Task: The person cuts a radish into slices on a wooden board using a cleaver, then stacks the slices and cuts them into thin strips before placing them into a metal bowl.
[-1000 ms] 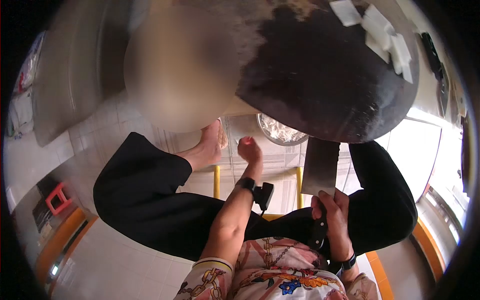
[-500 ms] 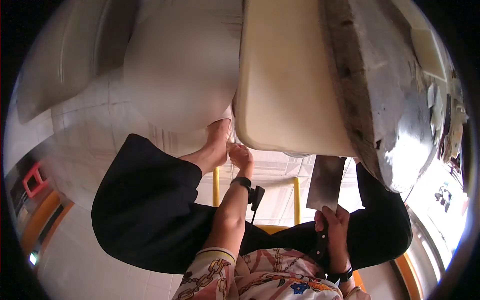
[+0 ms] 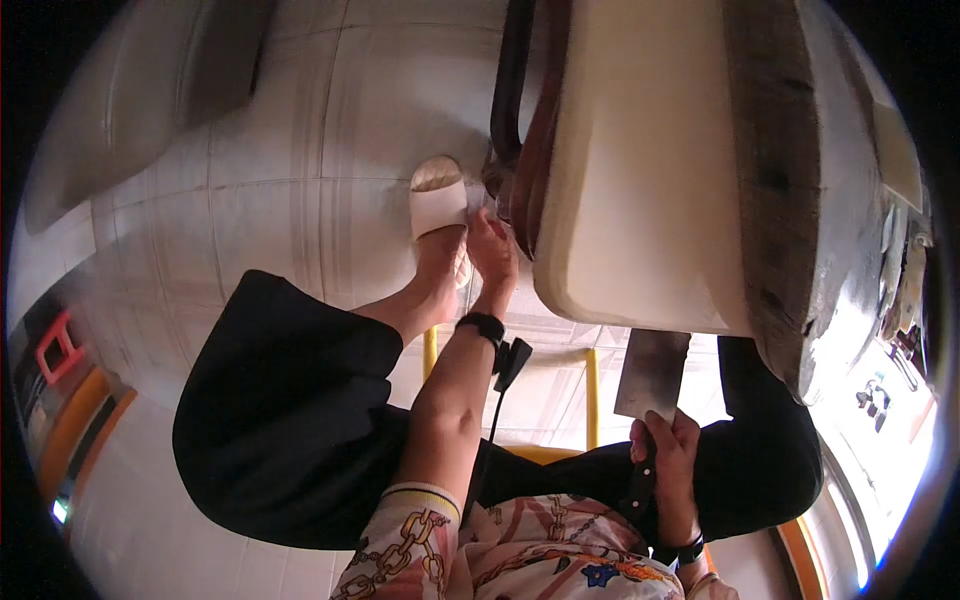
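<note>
My right hand (image 3: 668, 462) is wrapped round the black handle of a cleaver (image 3: 652, 375), its broad metal blade pointing away from me beneath the edge of a cream board (image 3: 650, 200). My left hand (image 3: 492, 250) reaches down beside my foot, its fingers bent near a dark reddish-brown object (image 3: 540, 150) at the board's left side. Whether those fingers hold anything is too small to tell. A white slipper (image 3: 438, 205) is on the foot just left of that hand.
A worn grey slab (image 3: 835, 220) stands along the board's right side. Yellow chair legs (image 3: 592, 400) rise between my knees. Tiled floor (image 3: 270, 150) spreads at the left, with a red frame (image 3: 60, 346) at the far left. Papers or small items lie at the far right.
My left hand has reached farther forward. The board and slab appear shifted right, and the slipper and floor behind the earlier blurred patch now show. The cleaver stays in my right hand.
</note>
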`<state>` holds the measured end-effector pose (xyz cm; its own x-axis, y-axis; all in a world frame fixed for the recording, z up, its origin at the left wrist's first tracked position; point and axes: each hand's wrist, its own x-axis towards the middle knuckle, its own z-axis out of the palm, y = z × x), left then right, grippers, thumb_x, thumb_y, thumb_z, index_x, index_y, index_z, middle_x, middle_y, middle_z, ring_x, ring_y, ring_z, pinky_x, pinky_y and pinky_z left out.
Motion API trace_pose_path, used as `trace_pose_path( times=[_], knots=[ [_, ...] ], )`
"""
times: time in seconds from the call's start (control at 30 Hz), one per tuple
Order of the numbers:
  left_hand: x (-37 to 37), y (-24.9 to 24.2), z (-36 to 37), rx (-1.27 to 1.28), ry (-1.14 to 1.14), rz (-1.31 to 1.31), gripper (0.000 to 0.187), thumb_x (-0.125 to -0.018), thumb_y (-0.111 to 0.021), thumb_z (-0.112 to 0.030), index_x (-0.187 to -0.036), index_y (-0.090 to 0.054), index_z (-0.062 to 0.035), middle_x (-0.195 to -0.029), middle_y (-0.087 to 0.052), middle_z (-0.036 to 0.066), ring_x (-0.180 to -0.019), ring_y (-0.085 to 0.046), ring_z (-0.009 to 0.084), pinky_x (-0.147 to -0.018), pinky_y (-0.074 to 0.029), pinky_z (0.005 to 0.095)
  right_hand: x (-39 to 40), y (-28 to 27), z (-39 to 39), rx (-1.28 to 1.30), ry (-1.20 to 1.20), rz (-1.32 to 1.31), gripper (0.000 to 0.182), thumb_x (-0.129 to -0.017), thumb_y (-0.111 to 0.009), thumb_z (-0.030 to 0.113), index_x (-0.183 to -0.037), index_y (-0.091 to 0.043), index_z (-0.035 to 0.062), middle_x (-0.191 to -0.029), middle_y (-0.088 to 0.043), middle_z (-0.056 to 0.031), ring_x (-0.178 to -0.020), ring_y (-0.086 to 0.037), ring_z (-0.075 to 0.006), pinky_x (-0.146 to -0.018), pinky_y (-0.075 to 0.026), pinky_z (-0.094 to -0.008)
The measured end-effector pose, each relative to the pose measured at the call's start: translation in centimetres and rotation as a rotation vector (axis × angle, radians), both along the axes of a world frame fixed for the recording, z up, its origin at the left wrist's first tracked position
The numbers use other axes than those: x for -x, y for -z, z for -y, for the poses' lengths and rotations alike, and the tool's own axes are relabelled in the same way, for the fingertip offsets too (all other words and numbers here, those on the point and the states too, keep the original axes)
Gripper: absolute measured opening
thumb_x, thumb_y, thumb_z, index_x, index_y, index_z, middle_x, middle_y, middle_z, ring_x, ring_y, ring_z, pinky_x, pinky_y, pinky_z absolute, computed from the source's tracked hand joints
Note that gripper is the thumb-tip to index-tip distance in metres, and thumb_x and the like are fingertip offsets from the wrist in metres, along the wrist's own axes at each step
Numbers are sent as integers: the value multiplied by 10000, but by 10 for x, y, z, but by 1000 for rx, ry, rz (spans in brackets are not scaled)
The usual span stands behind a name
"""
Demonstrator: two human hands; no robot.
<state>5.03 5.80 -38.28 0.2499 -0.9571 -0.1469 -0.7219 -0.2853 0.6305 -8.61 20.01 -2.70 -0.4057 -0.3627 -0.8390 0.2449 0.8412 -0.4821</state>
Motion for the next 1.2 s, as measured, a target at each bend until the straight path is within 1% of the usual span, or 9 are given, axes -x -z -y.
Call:
trace_pose_path(
  times=[0.37, 0.47, 0.57, 0.6, 0.7, 0.87, 0.97, 1.07, 1.2],
  knots=[
    [-4, 26, 0, -309, 84, 66, 152, -907, -506, -129, -884, -585, -3, -774, -616, 219, -782, -629, 386, -704, -493, 477, -5, 1, 6, -34, -68, -67, 200, -909, -517, 108, -759, -585, -4, -622, -580, -62, -460, -507, -106, -438, -382, -242],
    [-6, 27, -2, -5, 175, 158, 134, -833, -579, -104, -886, -596, 19, -891, -602, 224, -893, -606, 377, -795, -496, 451, -1, 2, 2, -41, -72, -63, 216, -914, -514, 116, -749, -584, -4, -618, -574, -62, -458, -500, -105, -441, -375, -245],
    [-8, 122, -33, 145, 153, -145, 143, -822, -593, -98, -900, -598, 22, -902, -604, 222, -917, -600, 374, -814, -497, 439, 2, 7, -4, 0, -90, -41, 220, -918, -515, 122, -751, -585, -3, -621, -576, -61, -461, -499, -104, -443, -375, -245],
    [-2, 119, -24, 93, 44, -363, 139, -817, -586, -94, -890, -588, 24, -900, -601, 228, -911, -601, 372, -808, -497, 443, 2, 9, -6, 1, -80, -40, 220, -920, -518, 124, -751, -586, -1, -624, -578, -60, -463, -501, -103, -443, -375, -244],
    [-8, 40, -9, 76, 144, -188, 118, -817, -571, -80, -890, -580, 13, -872, -605, 218, -885, -605, 370, -787, -497, 450, -3, -1, 5, -14, -84, -52, 219, -921, -524, 127, -753, -587, 2, -627, -580, -57, -466, -504, -102, -442, -378, -242],
    [1, 60, 1, 136, 262, -257, 132, -830, -561, -86, -942, -587, -21, -834, -624, 198, -812, -626, 375, -691, -505, 475, -3, -4, 8, -30, -80, -54, 221, -923, -525, 128, -753, -588, 2, -618, -576, -53, -466, -502, -101, -447, -386, -246],
    [19, 74, 11, 57, 70, -441, 170, -825, -557, -72, -979, -601, -16, -893, -623, 218, -843, -628, 378, -702, -508, 472, 0, -2, 2, -14, -91, -42, 174, -899, -542, 109, -792, -580, -22, -648, -584, -90, -447, -490, -110, -429, -424, -257],
    [15, 32, 31, -99, 323, 11, 272, -839, -526, -46, -1106, -572, -16, -998, -606, 244, -921, -623, 389, -757, -523, 476, 1, 1, 2, -3, -90, -28, 175, -898, -545, 111, -794, -581, -24, -651, -588, -91, -448, -495, -111, -429, -426, -256],
    [9, 8, 38, -120, 178, -208, 283, -854, -516, -47, -1130, -562, -12, -1019, -600, 243, -928, -621, 392, -766, -528, 472, -3, -2, 4, -33, -61, -33, 193, -911, -528, 107, -770, -583, -13, -635, -588, -75, -457, -505, -105, -439, -411, -251]
  ],
)
